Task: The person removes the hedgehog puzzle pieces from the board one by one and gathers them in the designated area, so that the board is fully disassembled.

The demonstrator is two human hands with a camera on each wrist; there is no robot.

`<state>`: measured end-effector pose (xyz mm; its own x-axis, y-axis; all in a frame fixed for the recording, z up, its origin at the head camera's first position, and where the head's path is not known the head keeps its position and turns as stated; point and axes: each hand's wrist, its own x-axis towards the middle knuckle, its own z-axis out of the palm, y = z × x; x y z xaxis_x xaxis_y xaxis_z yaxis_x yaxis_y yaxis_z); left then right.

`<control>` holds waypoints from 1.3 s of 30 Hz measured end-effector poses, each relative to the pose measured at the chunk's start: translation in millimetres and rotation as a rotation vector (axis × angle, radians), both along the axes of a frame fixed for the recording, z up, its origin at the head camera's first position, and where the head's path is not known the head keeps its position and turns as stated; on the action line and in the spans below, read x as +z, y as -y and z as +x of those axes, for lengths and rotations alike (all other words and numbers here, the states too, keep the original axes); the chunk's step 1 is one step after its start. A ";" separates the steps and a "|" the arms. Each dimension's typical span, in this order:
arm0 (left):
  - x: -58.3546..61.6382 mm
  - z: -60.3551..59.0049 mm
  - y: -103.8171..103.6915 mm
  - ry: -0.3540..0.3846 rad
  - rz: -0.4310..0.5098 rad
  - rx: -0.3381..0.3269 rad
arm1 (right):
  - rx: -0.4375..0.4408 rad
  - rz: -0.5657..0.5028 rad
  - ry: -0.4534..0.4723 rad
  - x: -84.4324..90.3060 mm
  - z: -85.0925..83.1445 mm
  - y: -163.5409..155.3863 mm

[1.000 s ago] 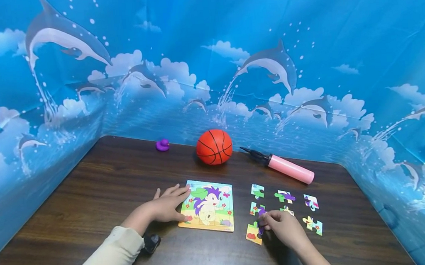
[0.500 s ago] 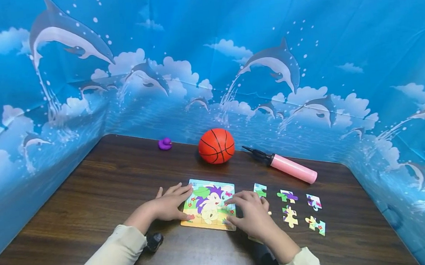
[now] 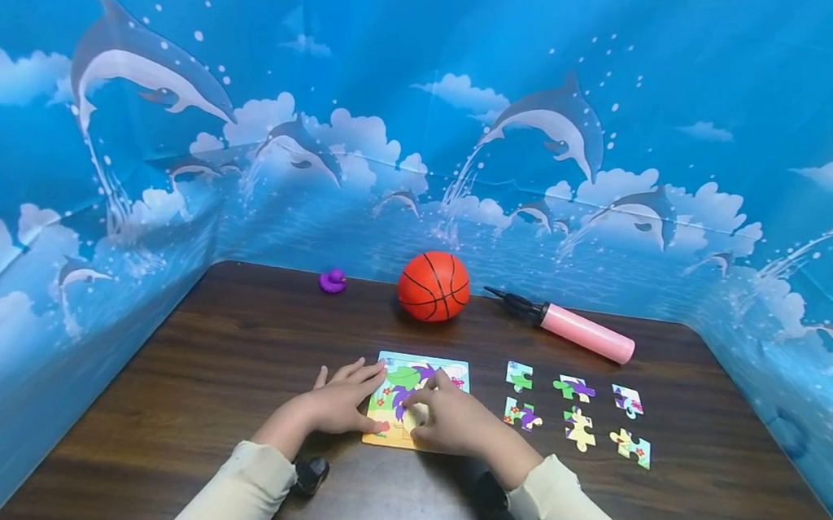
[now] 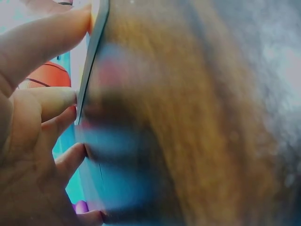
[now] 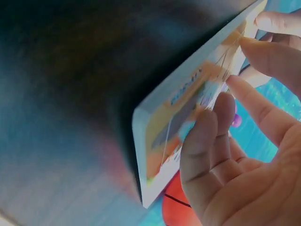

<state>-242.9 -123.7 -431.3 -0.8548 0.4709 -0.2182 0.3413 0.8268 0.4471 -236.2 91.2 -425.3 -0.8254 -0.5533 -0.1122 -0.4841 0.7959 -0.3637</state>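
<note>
A picture puzzle board (image 3: 420,371) with a purple-haired animal lies flat on the brown table (image 3: 197,367). My left hand (image 3: 340,403) rests on its left edge with straight fingers; in the left wrist view that hand (image 4: 33,94) has fingertips against the board's rim (image 4: 96,42). My right hand (image 3: 449,421) lies on top of the board with its fingertips on the picture. The right wrist view shows those fingers (image 5: 221,132) laid along the board's face (image 5: 188,103). Whatever is under the right palm is hidden. Several loose puzzle pieces (image 3: 577,411) lie to the right.
An orange ball (image 3: 433,285) sits behind the board, a pink pump (image 3: 584,335) to its right and a small purple duck (image 3: 332,281) to its left. Blue dolphin-print sheets (image 3: 406,130) wall in the back and both sides.
My right hand left the loose pieces with a yellow piece and moved left onto the board. The left hand stayed on the board's edge. The view shifted slightly.
</note>
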 end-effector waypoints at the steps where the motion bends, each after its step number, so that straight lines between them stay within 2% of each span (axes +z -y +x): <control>1: 0.9 0.0 -0.9 -0.002 0.000 0.000 | -0.018 -0.012 0.021 0.8 -0.4 -0.8; 9: 4.7 -0.3 -5.6 0.002 0.000 0.001 | -0.088 -0.082 0.125 3.3 -2.7 -2.8; 12: 4.8 0.3 -7.3 0.009 0.003 -0.002 | -0.125 -0.089 0.098 2.1 -1.2 -2.2; 16: 3.6 0.1 -9.0 0.010 0.004 -0.005 | -0.156 -0.107 0.005 -0.2 3.1 -1.5; 19: 2.4 -0.6 -9.2 0.004 0.002 -0.003 | -0.166 -0.159 -0.018 -1.2 5.8 -1.5; 28: 4.4 0.9 -7.8 0.010 0.020 -0.020 | -0.272 -0.512 0.150 -1.7 7.9 -7.7; 32: 3.7 1.2 -7.0 0.014 -0.003 -0.010 | -0.375 -0.681 0.296 -2.3 7.4 -23.5; 35: 2.7 1.0 -5.6 0.012 -0.019 0.004 | -0.446 -0.719 0.380 -1.2 9.9 -43.3; 39: 1.7 0.4 -3.8 0.008 -0.023 0.010 | -0.505 -0.743 0.437 -1.4 17.2 -78.9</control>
<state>-242.5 -119.9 -429.6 -0.8573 0.4575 -0.2362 0.3297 0.8401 0.4307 -219.0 170.2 -426.7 -0.9521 -0.2019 -0.2296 0.1429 0.3699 -0.9180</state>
